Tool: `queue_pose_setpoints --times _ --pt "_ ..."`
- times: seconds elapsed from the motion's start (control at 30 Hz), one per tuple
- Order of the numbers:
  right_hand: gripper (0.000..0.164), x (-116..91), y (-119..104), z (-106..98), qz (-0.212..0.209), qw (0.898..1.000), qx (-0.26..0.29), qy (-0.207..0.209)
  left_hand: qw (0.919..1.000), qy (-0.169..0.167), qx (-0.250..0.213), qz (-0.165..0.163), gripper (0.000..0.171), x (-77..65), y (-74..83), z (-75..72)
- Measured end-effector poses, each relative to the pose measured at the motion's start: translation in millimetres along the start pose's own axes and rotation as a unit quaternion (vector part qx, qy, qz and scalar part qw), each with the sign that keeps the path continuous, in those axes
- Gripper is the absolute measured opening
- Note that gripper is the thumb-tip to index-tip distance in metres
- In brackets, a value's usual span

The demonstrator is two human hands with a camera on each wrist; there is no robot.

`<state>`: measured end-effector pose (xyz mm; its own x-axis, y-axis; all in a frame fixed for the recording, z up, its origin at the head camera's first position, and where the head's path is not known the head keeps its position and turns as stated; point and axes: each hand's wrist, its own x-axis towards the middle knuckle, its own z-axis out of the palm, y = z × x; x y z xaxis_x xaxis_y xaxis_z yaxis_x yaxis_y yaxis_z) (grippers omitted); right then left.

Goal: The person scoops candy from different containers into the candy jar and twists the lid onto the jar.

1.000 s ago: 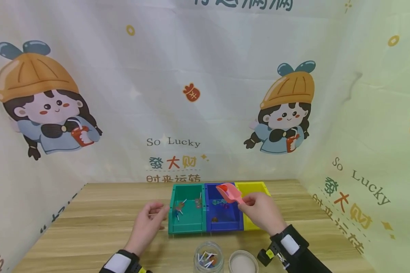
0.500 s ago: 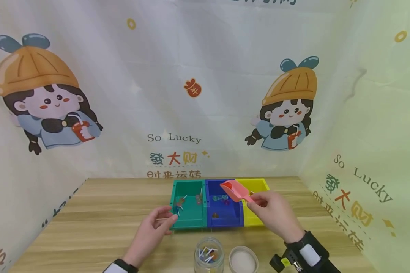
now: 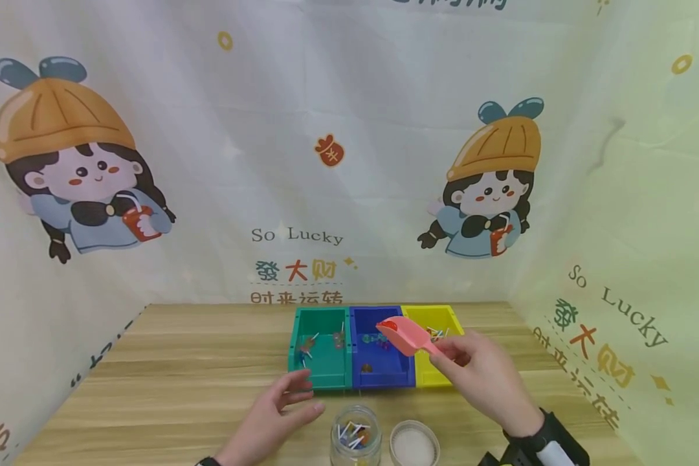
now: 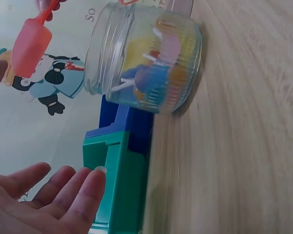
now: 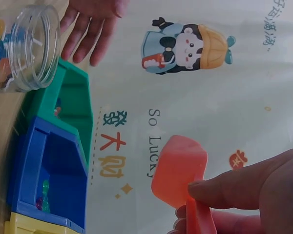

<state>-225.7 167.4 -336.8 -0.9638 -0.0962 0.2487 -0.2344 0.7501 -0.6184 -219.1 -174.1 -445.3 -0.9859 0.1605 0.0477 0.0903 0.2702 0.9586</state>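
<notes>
My right hand (image 3: 489, 378) pinches the handle of a pink scoop (image 3: 410, 338) above the blue and yellow bins. Something small and red (image 3: 389, 325) lies in the scoop; its kind is too small to tell. My left hand (image 3: 276, 414), fingers loosely extended, hovers beside a clear glass jar (image 4: 100, 58) and holds nothing. Through the jar's glass show several colourful lollipops (image 4: 154, 78) with white sticks. The green bin (image 3: 320, 380) has a few stick candies, the blue bin (image 3: 393, 380) small translucent pieces (image 3: 375, 339), the yellow bin (image 3: 433, 377) white-stick pieces, partly hidden by my right hand.
A round pale lid (image 3: 415, 445) lies on the wooden table (image 3: 210, 349), right of the jar. The three bins stand joined in a row behind the jar. A printed cloth (image 3: 268, 162) hangs at the back and both sides.
My left hand has drawn back from the green bin toward the jar. My right hand has shifted right and nearer with the scoop, still holding the red piece.
</notes>
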Motion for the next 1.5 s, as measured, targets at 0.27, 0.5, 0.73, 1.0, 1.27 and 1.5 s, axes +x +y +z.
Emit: queue_pose_setpoints --times 0.27,0.5,0.73,1.0,1.27,1.5 --pt "0.014 -16.6 -3.6 -5.6 -0.012 1.0 0.007 -0.007 0.9952 -0.095 -0.021 -0.013 0.087 -1.5 -2.4 12.9" --pt "0.011 -28.0 -5.8 -3.7 0.001 0.999 0.03 -0.027 0.9905 -0.134 -0.003 -0.031 0.086 -1.3 -11.2 27.8" --pt "0.012 -34.1 -10.6 -3.0 0.005 0.998 0.01 -0.058 0.9884 -0.151 -0.007 -0.003 0.082 -0.9 -16.4 36.8" --pt "0.014 -38.6 -12.4 -5.0 -0.041 0.994 -0.033 -0.097 0.9878 -0.155 -0.013 0.003 0.075 -1.3 -14.9 39.1" --pt "0.014 -36.1 -23.0 1.0 -0.066 0.988 -0.054 -0.126 0.9875 -0.155 -0.023 -0.012 0.073 -1.1 -13.4 39.4" --pt "0.02 -37.3 -28.6 7.0 -0.077 0.987 -0.057 -0.132 0.9871 -0.157 -0.033 -0.007 0.073 -1.0 -14.5 41.1"
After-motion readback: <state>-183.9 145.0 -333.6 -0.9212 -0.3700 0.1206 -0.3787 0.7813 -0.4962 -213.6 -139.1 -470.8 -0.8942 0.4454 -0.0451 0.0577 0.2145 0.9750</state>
